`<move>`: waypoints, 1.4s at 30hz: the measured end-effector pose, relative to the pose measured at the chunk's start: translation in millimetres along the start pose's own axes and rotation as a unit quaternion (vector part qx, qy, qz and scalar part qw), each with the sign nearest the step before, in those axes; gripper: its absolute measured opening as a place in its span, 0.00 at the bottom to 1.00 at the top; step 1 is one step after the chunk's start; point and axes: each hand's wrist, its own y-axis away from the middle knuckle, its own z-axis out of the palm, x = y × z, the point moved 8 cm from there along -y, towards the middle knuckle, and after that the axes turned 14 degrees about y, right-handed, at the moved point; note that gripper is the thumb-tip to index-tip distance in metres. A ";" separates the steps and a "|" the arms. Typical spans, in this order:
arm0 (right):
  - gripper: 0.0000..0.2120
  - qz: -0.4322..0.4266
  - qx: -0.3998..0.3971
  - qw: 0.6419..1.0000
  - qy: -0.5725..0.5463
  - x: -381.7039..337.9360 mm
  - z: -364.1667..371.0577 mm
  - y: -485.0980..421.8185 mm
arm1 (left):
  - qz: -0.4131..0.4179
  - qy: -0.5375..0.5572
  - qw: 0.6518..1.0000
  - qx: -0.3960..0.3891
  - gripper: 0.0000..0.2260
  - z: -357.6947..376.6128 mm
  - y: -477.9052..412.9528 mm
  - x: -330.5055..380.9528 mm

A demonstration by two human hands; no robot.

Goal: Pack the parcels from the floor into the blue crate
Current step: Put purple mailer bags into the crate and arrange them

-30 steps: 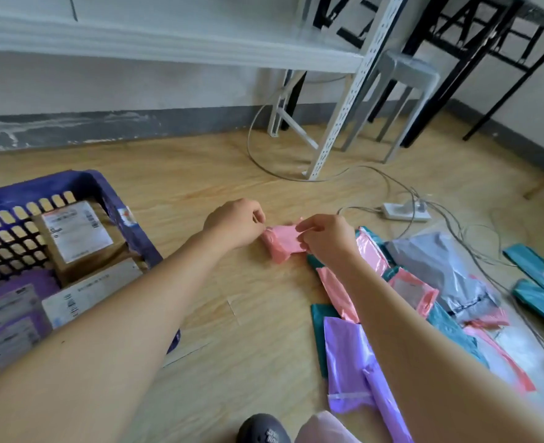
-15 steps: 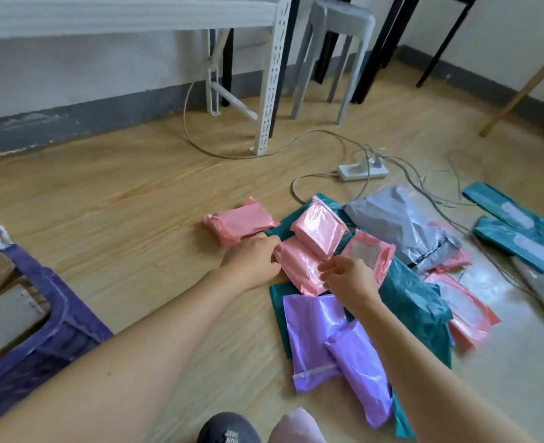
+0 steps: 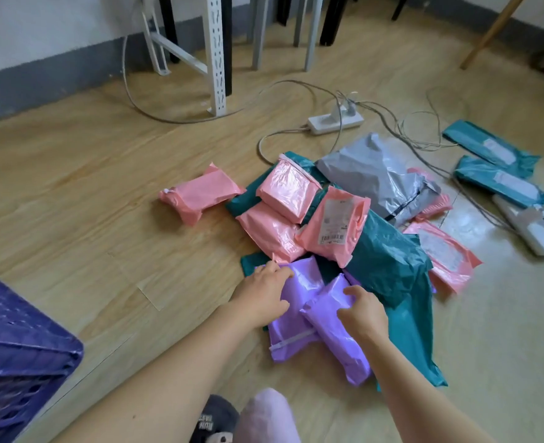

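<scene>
- A slipper (image 3: 214, 420) and a sock-clad foot (image 3: 265, 417) sit at the bottom edge, nearest the camera.
- The blue crate (image 3: 18, 350) fills the lower-left corner on the wooden floor (image 3: 88, 193), well apart from the parcels; only its latticed outer wall shows.
- The left hand (image 3: 261, 294) lies palm-down on the flat purple parcel (image 3: 299, 318), fingers spread and loose, closed on nothing.
- The right hand (image 3: 363, 311) curls over the rolled purple parcel (image 3: 337, 334), thumb on its near side and fingers bent over the top; whether it truly grips cannot be told.
- The two purple parcels overlap, the rolled one lying on top, both at the near end of the pile.
- Beside and beneath them spreads a large teal parcel (image 3: 388, 260).
- Further out, three pink parcels (image 3: 288, 191) lean against each other on the teal one; a labelled one (image 3: 336, 227) is on the right.
- A lone pink parcel (image 3: 200, 193) lies to the left, apart from the pile.
- Behind is a grey parcel (image 3: 376, 177); to the right are more pink and teal ones.
- Farthest off, a power strip (image 3: 334, 121) with cables lies near a white shelf leg (image 3: 216, 52).
</scene>
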 end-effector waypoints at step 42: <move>0.11 -0.283 -0.041 0.952 -0.109 -168.3 -40.8 54.9 | -0.002 -0.124 0.990 0.067 0.24 -82.7 64.5 -30.6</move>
